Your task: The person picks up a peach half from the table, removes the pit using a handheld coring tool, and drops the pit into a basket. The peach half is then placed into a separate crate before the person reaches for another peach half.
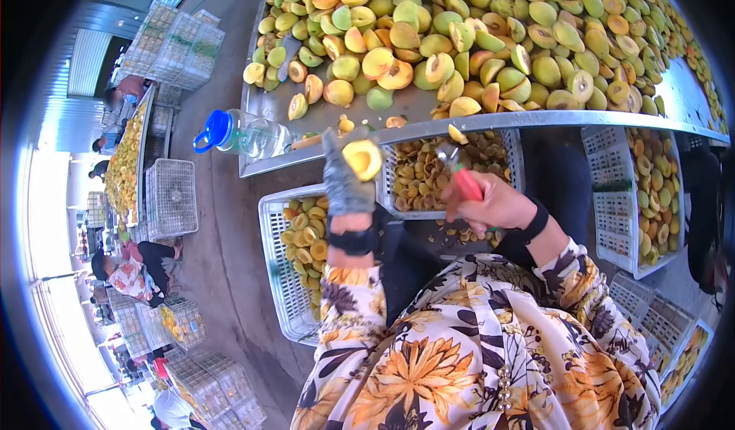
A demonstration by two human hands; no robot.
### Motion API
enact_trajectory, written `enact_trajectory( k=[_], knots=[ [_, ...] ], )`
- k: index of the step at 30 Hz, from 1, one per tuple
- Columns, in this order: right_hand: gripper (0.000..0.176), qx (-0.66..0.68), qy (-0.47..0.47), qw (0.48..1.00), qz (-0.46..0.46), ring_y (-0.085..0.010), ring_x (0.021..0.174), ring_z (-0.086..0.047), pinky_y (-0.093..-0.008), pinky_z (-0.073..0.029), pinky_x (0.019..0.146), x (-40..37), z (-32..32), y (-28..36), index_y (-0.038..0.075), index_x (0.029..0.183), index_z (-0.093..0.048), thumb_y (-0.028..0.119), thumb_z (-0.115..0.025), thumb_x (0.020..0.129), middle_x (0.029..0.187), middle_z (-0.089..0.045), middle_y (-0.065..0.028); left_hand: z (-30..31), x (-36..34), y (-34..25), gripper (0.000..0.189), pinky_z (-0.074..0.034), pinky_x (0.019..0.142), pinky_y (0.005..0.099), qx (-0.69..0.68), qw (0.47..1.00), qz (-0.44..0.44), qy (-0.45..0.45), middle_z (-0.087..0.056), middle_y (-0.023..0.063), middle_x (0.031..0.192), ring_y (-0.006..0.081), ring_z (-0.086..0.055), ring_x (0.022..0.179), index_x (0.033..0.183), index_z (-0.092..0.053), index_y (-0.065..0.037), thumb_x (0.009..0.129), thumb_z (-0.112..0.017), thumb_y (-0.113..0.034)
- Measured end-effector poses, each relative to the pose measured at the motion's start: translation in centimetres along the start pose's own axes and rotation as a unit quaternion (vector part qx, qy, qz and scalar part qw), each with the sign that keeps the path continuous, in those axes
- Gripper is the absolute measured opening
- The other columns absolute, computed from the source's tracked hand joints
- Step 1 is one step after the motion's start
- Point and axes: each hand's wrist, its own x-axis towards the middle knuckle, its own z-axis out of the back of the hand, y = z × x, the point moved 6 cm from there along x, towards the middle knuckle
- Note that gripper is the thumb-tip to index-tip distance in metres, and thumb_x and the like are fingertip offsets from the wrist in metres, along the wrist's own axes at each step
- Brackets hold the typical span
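My left hand (348, 177), in a grey glove, holds a halved yellow fruit (362, 160) with its hollow cut face up, just in front of the metal table edge (536, 121). To its right, my right hand (490, 203) is closed around the red handle of a small metal tool (465, 179). A piece of fruit (457, 134) shows just beyond the tool's tip. Below the hands sit a white crate of halved fruit (269, 239) and another crate with brownish pieces (517, 162).
Halved green and orange fruit (398, 47) are heaped on the table. A clear bottle with a blue cap (256, 135) lies at its left corner. More crates (612, 227) stand at the right. People (134, 277) sit among stacked crates at the left.
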Motion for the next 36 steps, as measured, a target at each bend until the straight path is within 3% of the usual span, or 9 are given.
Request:
enact_trajectory(
  k=[3,6,7,13,17,19,23,29,36],
  knots=[
    [0.019,-0.651,-0.179,0.73,0.111,-0.029,0.058,-0.058,-0.0384,-0.048,0.053,1.0,3.2,-2.9,0.0,0.088,-0.051,0.003,-0.057,0.07,0.075,-0.056,-0.0163,6.6,-1.2,1.0,0.015,-0.05,0.062,0.026,-0.101,0.983,0.151,-0.01,-0.061,0.0082,0.083,0.0196,-0.062,0.075,0.095,-0.06,-0.01,0.086,-0.056,-0.022],
    [0.026,-0.657,-0.204,0.725,0.015,-0.0347,0.073,-0.059,-0.0422,-0.047,0.06,1.2,3.4,-2.9,0.002,0.094,-0.051,0.004,-0.056,0.068,0.082,-0.055,-0.0191,11.7,-1.8,3.0,0.034,-0.049,0.068,0.0299,0.27,0.926,0.222,0.141,-0.065,0.0115,0.084,0.0222,-0.063,0.078,0.09,-0.064,-0.01,0.077,-0.064,-0.041],
    [0.026,-0.656,-0.204,0.727,0.018,-0.0347,0.073,-0.059,-0.0422,-0.047,0.06,1.5,3.4,-3.3,0.002,0.094,-0.051,0.004,-0.056,0.068,0.082,-0.055,-0.0191,12.7,-1.4,0.9,0.04,-0.048,0.07,0.0318,0.485,0.828,0.24,0.143,-0.065,0.013,0.085,0.023,-0.063,0.078,0.088,-0.066,-0.009,0.073,-0.066,-0.046],
    [0.017,-0.612,-0.118,0.774,0.109,-0.0361,0.065,-0.058,-0.0433,-0.046,0.058,2.3,0.7,-2.8,0.004,0.085,-0.05,0.008,-0.055,0.07,0.073,-0.057,-0.0185,8.4,11.3,-0.1,0.047,-0.044,0.082,0.0377,0.419,0.906,-0.043,0.045,-0.059,0.019,0.102,0.033,-0.056,0.095,0.111,-0.054,-0.007,0.073,-0.064,-0.032],
    [0.016,-0.541,-0.13,0.819,0.142,-0.0368,0.061,-0.056,-0.0434,-0.045,0.054,0.9,0.5,-1.8,0.006,0.083,-0.049,0.012,-0.058,0.071,0.064,-0.055,-0.0177,6.4,19.5,9.4,0.065,-0.042,0.088,0.0412,0.56,0.8,0.183,0.116,-0.055,0.0212,0.111,0.036,-0.052,0.103,0.118,-0.048,-0.006,0.07,-0.062,-0.048],
    [0.017,-0.557,-0.15,0.808,0.121,-0.0377,0.057,-0.055,-0.0431,-0.046,0.052,-0.3,0.5,-0.9,0.006,0.087,-0.05,0.014,-0.058,0.073,0.064,-0.056,-0.0175,5.9,21.7,16.6,0.06,-0.044,0.086,0.041,0.459,0.879,-0.02,0.127,-0.057,0.0197,0.108,0.0365,-0.053,0.102,0.115,-0.051,-0.01,0.071,-0.059,-0.05],
    [0.031,-0.499,-0.164,0.842,0.125,-0.0382,0.058,-0.057,-0.0431,-0.046,0.054,-0.4,1.7,-0.5,0.004,0.097,-0.05,0.019,-0.062,0.073,0.068,-0.058,-0.0186,5.4,22.4,18.1,0.055,-0.046,0.083,0.0366,0.444,0.844,0.152,0.258,-0.06,0.0125,0.107,0.0288,-0.058,0.097,0.114,-0.054,-0.017,0.067,-0.065,-0.042],
    [0.046,-0.485,-0.272,0.792,0.252,-0.0322,0.061,-0.058,-0.037,-0.046,0.057,2.5,2.6,5.2,-0.002,0.099,-0.05,0.028,-0.068,0.07,0.066,-0.056,-0.0187,1.8,11.9,-2.0,0.072,-0.042,0.091,0.0321,0.167,0.964,-0.104,0.179,-0.049,0.0146,0.121,0.0273,-0.049,0.11,0.127,-0.039,-0.006,0.063,-0.07,-0.015],
    [0.032,-0.087,-0.107,0.984,0.11,-0.0063,0.039,-0.044,-0.0194,-0.035,0.036,4.9,-1.4,5.8,0.0,0.105,-0.046,0.021,-0.058,0.084,0.065,-0.057,-0.0054,-2.9,2.6,-14.0,0.08,-0.036,0.096,0.0344,0.098,0.899,-0.269,0.331,-0.044,0.0154,0.125,0.0274,-0.043,0.117,0.13,-0.031,-0.002,0.063,-0.073,-0.014]
  ],
)
